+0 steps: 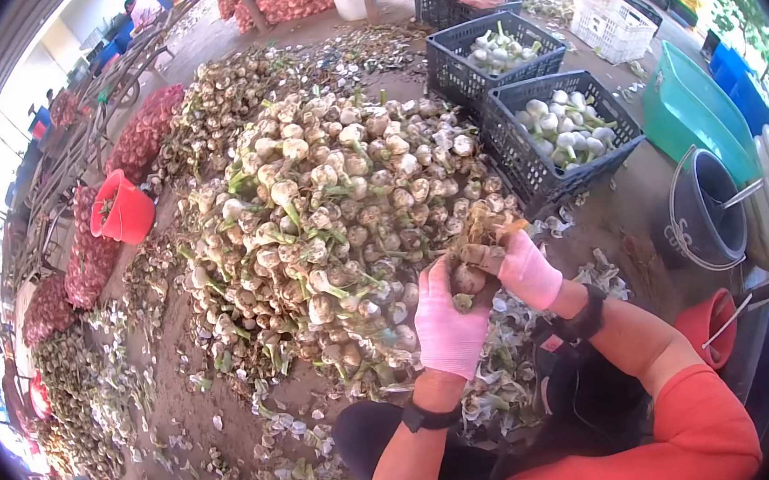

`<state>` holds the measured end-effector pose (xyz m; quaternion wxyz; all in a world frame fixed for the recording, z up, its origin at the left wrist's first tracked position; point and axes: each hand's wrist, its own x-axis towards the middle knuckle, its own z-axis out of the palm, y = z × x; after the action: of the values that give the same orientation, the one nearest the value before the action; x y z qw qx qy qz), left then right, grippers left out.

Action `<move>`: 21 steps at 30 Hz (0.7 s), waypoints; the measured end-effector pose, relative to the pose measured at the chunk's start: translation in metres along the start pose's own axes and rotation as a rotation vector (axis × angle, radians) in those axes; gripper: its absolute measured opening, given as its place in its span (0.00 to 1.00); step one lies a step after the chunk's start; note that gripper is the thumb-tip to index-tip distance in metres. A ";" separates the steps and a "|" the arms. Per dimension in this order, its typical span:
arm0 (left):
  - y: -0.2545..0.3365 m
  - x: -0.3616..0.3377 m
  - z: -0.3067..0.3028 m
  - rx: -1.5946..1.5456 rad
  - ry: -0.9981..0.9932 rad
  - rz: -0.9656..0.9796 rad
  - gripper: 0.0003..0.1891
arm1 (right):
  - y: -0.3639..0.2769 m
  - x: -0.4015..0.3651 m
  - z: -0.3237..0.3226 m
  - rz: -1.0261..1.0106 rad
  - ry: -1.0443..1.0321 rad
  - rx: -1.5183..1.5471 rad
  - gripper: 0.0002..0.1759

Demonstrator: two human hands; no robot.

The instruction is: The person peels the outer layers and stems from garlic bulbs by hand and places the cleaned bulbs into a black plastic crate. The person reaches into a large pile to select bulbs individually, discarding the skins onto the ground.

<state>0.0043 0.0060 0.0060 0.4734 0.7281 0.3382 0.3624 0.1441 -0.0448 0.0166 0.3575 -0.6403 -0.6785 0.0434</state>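
A garlic bulb (pixel 468 278) with dirty outer skin sits between my two gloved hands, its green cut stem pointing toward me. My left hand (pixel 450 322), in a pink and white glove, has its fingers wrapped round the bulb. Closed at the bulb's upper right, my right hand (pixel 528 272) pinches brownish peel (pixel 486 229) near the roots; an orange tip shows beside its fingers. Both hands are at the right edge of a large heap of unpeeled garlic (pixel 333 198). Beneath them lie pale peelings (pixel 503 387).
Black crates (pixel 575 184) of peeled white garlic stand beyond my hands. At right are a green tub (pixel 694 109), a dark bucket (pixel 705 216) and a red bucket (pixel 705 328). A red bucket (pixel 128 211) and garlic sacks (pixel 86 253) lie left. Two people sit in the background.
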 end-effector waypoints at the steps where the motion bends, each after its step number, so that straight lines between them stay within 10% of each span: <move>1: 0.002 -0.002 0.001 -0.015 -0.008 -0.005 0.29 | -0.004 -0.002 0.001 0.278 0.048 0.423 0.10; 2: 0.004 -0.003 0.002 -0.029 -0.012 -0.011 0.28 | -0.010 0.000 -0.002 0.553 0.092 0.848 0.10; 13: 0.005 -0.005 0.016 -0.066 -0.116 0.009 0.28 | 0.021 -0.025 -0.026 0.255 0.044 0.266 0.10; 21: 0.003 0.001 0.003 -1.003 -0.299 -0.513 0.24 | 0.007 -0.024 -0.035 0.512 -0.029 0.762 0.10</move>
<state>0.0076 0.0046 0.0082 0.8757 0.3529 0.2201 0.2453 0.1672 -0.0787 0.0287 0.5357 -0.6096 -0.4391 0.3856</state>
